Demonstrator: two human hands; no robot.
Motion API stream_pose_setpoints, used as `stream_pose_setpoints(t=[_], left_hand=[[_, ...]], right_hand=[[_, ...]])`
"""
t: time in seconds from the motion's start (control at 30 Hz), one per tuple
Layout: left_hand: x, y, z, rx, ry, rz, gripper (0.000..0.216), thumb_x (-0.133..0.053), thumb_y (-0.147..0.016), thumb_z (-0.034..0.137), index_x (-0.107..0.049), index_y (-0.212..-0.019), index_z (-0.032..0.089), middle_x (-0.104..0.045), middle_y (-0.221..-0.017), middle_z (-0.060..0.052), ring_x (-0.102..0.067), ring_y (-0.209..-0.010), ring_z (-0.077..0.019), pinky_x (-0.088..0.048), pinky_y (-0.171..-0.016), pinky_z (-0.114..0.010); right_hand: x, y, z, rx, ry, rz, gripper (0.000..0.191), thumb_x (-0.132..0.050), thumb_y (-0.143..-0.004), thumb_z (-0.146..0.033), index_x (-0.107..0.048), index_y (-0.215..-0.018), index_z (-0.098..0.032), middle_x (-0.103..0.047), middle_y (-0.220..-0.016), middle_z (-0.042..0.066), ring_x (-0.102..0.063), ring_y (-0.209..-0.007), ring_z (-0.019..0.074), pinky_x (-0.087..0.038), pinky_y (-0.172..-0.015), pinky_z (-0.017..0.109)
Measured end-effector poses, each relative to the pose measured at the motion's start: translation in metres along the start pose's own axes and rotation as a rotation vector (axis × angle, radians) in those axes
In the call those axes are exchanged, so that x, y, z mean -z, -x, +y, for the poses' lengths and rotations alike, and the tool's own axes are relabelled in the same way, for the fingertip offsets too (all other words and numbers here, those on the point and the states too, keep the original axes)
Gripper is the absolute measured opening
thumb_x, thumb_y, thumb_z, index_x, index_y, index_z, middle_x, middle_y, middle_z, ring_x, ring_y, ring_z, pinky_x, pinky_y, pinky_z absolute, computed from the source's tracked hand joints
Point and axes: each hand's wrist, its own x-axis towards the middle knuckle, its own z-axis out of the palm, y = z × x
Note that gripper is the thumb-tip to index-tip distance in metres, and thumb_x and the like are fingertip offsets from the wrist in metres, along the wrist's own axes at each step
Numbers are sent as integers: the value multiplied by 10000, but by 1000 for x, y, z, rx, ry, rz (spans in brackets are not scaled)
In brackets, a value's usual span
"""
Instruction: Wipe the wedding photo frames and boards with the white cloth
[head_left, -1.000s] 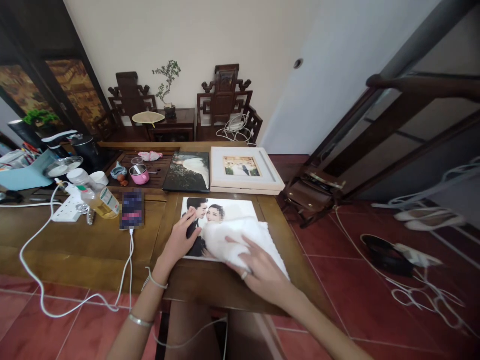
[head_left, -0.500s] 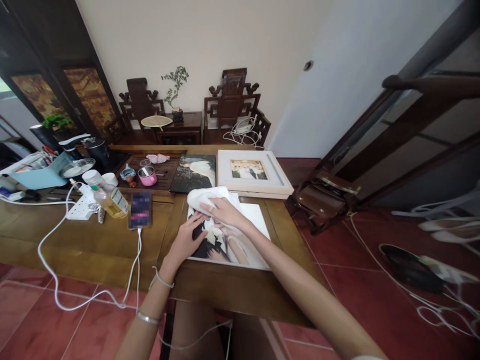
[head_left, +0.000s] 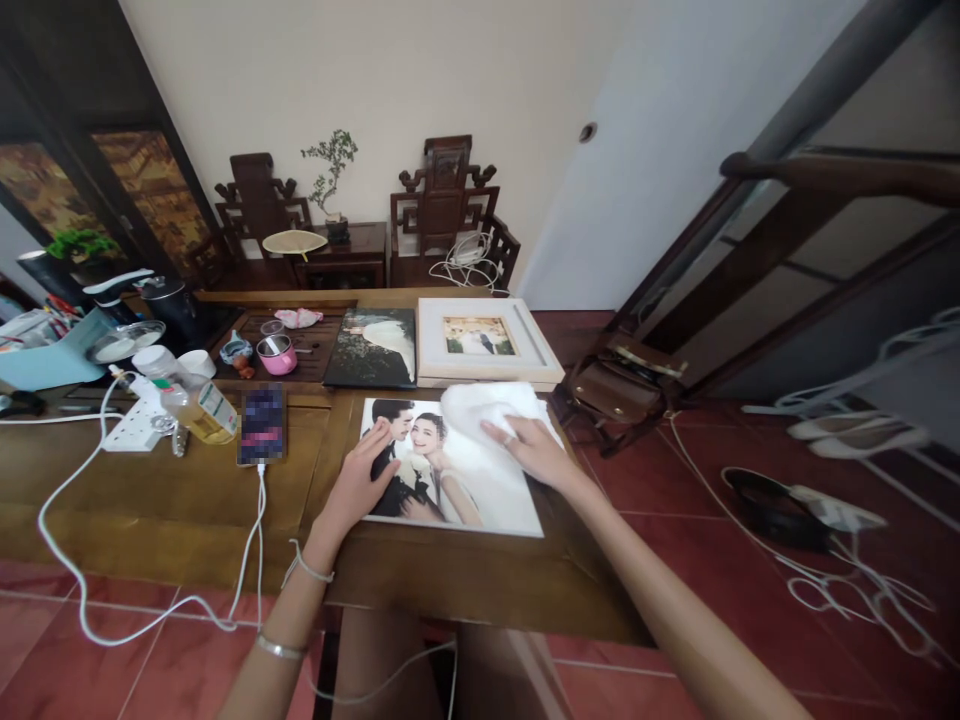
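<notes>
Left hand (head_left: 365, 473) — released, fingers extended — contacts wedding portrait (head_left: 454, 490) near table (head_left: 465, 575) front edge; right hand (head_left: 531, 448) grasps white towel (head_left: 476, 408).

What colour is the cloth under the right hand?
White; the cloth shows best in the head view.

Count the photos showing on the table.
3: a couple's portrait under the left hand and white cloth; a dark print beyond it; a framed photo right of that. More could lie hidden beneath the framed photo.
</notes>
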Motion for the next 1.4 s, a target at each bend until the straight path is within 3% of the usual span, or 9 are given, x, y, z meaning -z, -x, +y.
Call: stream_pose_setpoints(t=[0.17,0.37,0.53,0.73,0.9,1.03,1.17,1.3,1.4], left_hand=[[1,-1,1,18,-25,-9,444,-493,-884,296,-481,-1315,193,-417,-1426,-89,-332,-1353,-211,-297,-1119,-423],[4,-1,3,10,-35,-25,452,-493,-885,302,-470,-1323,195,-403,-1436,-86,-328,-1355,-203,-287,-1125,-413],[4,-1,1,-7,-26,-35,456,-498,-883,305,-466,-1327,212,-412,-1430,-83,-333,-1352,-215,-294,-1118,-442],[4,-1,2,-17,-9,-24,445,-503,-881,291,-475,-1320,223,-422,-1424,-70,-328,-1354,-209,-297,-1120,-437],[4,-1,2,-8,-2,-1,427,-516,-873,290,-508,-1292,208,-451,-1402,-80,-365,-1334,-214,-322,-1108,-431],[3,-1,2,4,-4,8,413,-520,-870,300,-529,-1272,205,-463,-1392,-82,-374,-1329,-212,-324,-1106,-429],[2,-1,3,6,-5,-3,426,-510,-877,299,-507,-1292,203,-454,-1400,-84,-355,-1340,-210,-312,-1111,-437],[3,-1,3,3,-6,-11,437,-506,-881,301,-489,-1308,209,-426,-1420,-84,-347,-1345,-217,-302,-1115,-447],[4,0,3,-9,-12,-19,444,-504,-883,300,-477,-1318,210,-410,-1431,-87,-334,-1351,-220,-291,-1119,-448]], right_hand=[[-10,84,-26,150,194,-76,287,-468,-860,-380,-578,-660,-205,-562,-1280,91,-319,-1324,328,-348,-1021,495],[-5,133,-59,292,207,-306,248,-473,-886,-318,-601,-699,-217,-569,-1288,68,-368,-1314,254,-353,-1058,436],[-8,84,-31,114,166,-212,374,-441,-877,-470,-602,-674,-201,-605,-1214,139,-387,-1290,322,-394,-988,453],[-4,-7,-12,95,111,-61,390,-399,-876,-507,-488,-612,-234,-649,-752,62,-587,-966,301,-416,-882,416],[-5,-27,-8,46,112,28,374,-377,-881,-484,-474,-621,-233,-626,-710,59,-590,-923,300,-420,-877,443],[-15,12,-7,102,167,14,285,-429,-851,-408,-557,-670,-229,-674,-850,90,-452,-1209,336,-352,-1001,498],[-19,78,-26,213,232,-98,270,-464,-857,-345,-580,-650,-216,-554,-1296,88,-315,-1332,312,-322,-1056,508],[-8,125,-57,316,237,-265,258,-486,-870,-321,-585,-647,-235,-542,-1317,56,-369,-1311,268,-326,-1079,469],[0,128,-64,300,196,-389,241,-486,-879,-362,-620,-716,-246,-573,-1283,50,-406,-1289,258,-366,-1053,436]])
